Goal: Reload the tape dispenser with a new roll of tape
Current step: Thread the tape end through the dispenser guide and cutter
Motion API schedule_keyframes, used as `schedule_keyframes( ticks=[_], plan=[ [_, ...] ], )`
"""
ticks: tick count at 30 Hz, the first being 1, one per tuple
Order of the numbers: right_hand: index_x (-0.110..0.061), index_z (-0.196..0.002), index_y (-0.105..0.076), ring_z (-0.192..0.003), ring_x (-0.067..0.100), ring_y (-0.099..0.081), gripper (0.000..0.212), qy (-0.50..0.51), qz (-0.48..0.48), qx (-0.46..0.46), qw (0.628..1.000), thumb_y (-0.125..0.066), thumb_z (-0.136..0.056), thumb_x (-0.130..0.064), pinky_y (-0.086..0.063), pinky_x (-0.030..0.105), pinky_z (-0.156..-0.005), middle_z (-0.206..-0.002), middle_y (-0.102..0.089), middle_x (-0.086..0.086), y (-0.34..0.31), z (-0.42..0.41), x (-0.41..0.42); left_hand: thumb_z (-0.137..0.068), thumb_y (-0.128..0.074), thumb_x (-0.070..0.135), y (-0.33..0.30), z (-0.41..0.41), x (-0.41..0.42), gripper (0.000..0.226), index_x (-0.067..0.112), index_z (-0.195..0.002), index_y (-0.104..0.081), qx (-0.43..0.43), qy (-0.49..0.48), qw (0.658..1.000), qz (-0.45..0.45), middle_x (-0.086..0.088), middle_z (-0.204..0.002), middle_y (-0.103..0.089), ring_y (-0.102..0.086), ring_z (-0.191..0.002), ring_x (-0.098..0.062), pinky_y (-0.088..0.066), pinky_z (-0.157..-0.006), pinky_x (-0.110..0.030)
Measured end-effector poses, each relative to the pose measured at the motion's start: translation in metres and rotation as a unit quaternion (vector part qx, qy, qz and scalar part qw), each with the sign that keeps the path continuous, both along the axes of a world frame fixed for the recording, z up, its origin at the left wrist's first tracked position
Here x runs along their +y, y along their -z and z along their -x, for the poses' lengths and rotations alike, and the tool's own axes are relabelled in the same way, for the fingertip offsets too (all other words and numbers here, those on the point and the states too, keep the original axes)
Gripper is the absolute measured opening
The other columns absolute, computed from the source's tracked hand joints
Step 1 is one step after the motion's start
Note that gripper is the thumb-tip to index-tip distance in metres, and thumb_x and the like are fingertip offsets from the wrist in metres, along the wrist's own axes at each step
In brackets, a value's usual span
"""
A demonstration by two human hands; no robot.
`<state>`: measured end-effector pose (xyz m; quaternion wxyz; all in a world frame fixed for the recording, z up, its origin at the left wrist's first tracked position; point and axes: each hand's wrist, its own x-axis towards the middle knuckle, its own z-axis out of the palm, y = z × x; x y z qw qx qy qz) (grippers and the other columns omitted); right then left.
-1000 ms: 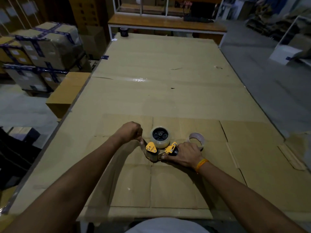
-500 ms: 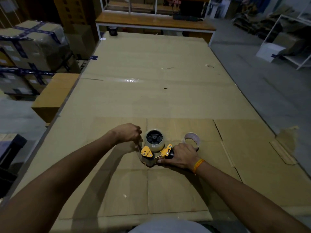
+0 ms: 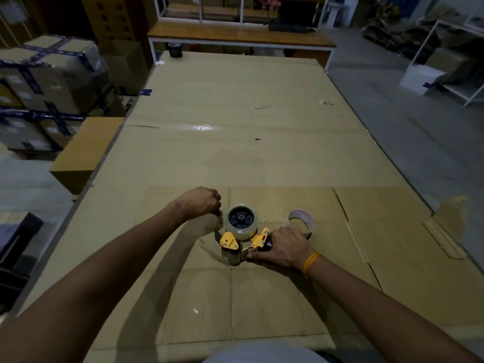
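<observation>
A yellow and black tape dispenser [image 3: 231, 242] lies on its side on the cardboard-covered table [image 3: 235, 153]. A full roll of clear tape [image 3: 241, 221] sits on its black hub. My right hand [image 3: 284, 246] grips the dispenser's black handle and holds it down. My left hand [image 3: 203, 203] is just left of the roll, fingers pinched on the loose end of the tape, which runs down toward the dispenser's front. An empty tape core [image 3: 301, 221] stands on the table behind my right hand.
Flattened cardboard sheets [image 3: 392, 231] cover the near table. A dark cup [image 3: 175, 50] stands at the far left corner. Taped cartons [image 3: 49, 82] and a brown box [image 3: 86, 150] are stacked off the left edge. A wooden bench [image 3: 241, 38] lies beyond.
Both hands and the dispenser stay nearly where they were. The head camera has shifted, so the scene slides slightly in the frame. My left hand still pinches the tape end.
</observation>
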<state>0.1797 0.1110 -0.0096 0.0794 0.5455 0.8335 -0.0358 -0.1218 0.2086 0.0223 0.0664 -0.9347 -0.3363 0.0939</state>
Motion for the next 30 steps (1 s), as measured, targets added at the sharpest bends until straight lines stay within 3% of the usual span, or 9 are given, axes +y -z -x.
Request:
schedule_keyframes(
  ticks=[4,7,11,16,20,22,26,28,30],
  plan=[
    [-0.024,-0.068,-0.050,-0.057,0.012,-0.046,0.083,0.017,0.010,0.009,1.000,-0.033,-0.078,-0.105,-0.025,0.032,-0.055,-0.061,-0.051,-0.004,-0.006,0.003,-0.008,-0.102,-0.063,0.041,0.007,0.008,-0.004,0.039,0.008,-0.088,-0.078,-0.076,-0.072,0.994,-0.008,-0.007,-0.080,-0.071,-0.067,-0.075,-0.026,-0.052,-0.061,-0.033],
    [-0.026,-0.065,-0.046,-0.061,0.015,-0.049,0.077,0.058,0.029,0.031,0.997,-0.035,-0.083,-0.100,-0.035,0.034,-0.062,-0.063,-0.050,-0.003,-0.007,0.010,-0.020,-0.103,-0.058,0.048,0.012,0.012,-0.009,0.050,0.007,-0.079,-0.074,-0.115,-0.140,0.983,-0.002,-0.008,-0.076,-0.068,-0.067,-0.069,-0.028,-0.057,-0.060,-0.039],
    [-0.024,-0.071,-0.056,-0.073,0.021,-0.058,0.076,0.132,0.052,0.095,0.985,-0.036,-0.086,-0.096,-0.045,0.035,-0.068,-0.076,-0.061,0.000,0.001,0.024,-0.035,-0.107,-0.051,0.048,0.016,0.017,-0.016,0.063,0.007,-0.060,-0.057,-0.214,-0.223,0.951,-0.032,-0.004,-0.058,-0.050,-0.054,-0.051,-0.031,-0.046,-0.049,-0.038],
    [-0.029,-0.072,-0.054,-0.092,0.028,-0.070,0.055,0.212,0.107,0.209,0.949,-0.053,-0.093,-0.079,-0.045,0.034,-0.069,-0.097,-0.075,0.005,0.011,0.040,-0.046,-0.109,-0.046,0.046,0.002,0.003,-0.040,0.065,0.015,-0.052,-0.039,-0.360,-0.347,0.863,-0.077,-0.001,-0.046,-0.039,-0.045,-0.046,-0.026,-0.032,-0.048,-0.034],
    [-0.026,-0.083,-0.065,-0.085,0.025,-0.066,0.050,0.257,0.110,0.263,0.923,-0.058,-0.094,-0.074,-0.046,0.033,-0.064,-0.093,-0.073,0.001,0.017,0.046,-0.047,-0.104,-0.046,0.048,0.002,-0.006,-0.063,0.071,0.008,-0.046,-0.035,-0.453,-0.419,0.785,-0.050,-0.006,-0.039,-0.034,-0.038,-0.037,-0.026,-0.037,-0.047,-0.035],
    [-0.024,-0.085,-0.069,-0.083,0.024,-0.065,0.049,0.271,0.098,0.286,0.914,-0.061,-0.094,-0.071,-0.046,0.033,-0.064,-0.092,-0.074,0.001,0.018,0.048,-0.044,-0.099,-0.044,0.050,0.012,-0.008,-0.074,0.071,0.004,-0.044,-0.050,-0.476,-0.442,0.760,0.012,-0.006,-0.037,-0.048,-0.052,-0.038,-0.025,-0.050,-0.053,-0.036],
    [-0.028,-0.069,-0.054,-0.083,0.027,-0.066,0.048,0.284,0.070,0.298,0.909,-0.063,-0.098,-0.065,-0.042,0.033,-0.064,-0.089,-0.071,0.004,0.008,0.046,-0.040,-0.104,-0.041,0.049,0.027,-0.025,-0.093,0.066,0.013,-0.063,-0.076,-0.524,-0.446,0.705,0.168,-0.007,-0.062,-0.076,-0.073,-0.058,-0.021,-0.060,-0.070,-0.038],
    [-0.030,-0.065,-0.046,-0.092,0.031,-0.071,0.050,0.274,0.061,0.288,0.916,-0.063,-0.100,-0.062,-0.042,0.033,-0.065,-0.096,-0.076,0.007,0.004,0.042,-0.041,-0.110,-0.034,0.053,0.028,-0.037,-0.095,0.061,0.014,-0.086,-0.075,-0.545,-0.458,0.665,0.227,-0.012,-0.091,-0.080,-0.075,-0.084,-0.027,-0.059,-0.082,-0.044],
    [-0.029,-0.065,-0.047,-0.096,0.032,-0.073,0.050,0.266,0.052,0.277,0.922,-0.064,-0.100,-0.060,-0.041,0.033,-0.067,-0.101,-0.078,0.009,0.002,0.038,-0.043,-0.104,-0.026,0.070,0.022,-0.048,-0.095,0.065,0.018,-0.094,-0.064,-0.546,-0.466,0.643,0.267,-0.013,-0.099,-0.073,-0.068,-0.091,-0.031,-0.056,-0.092,-0.049]
  ],
)
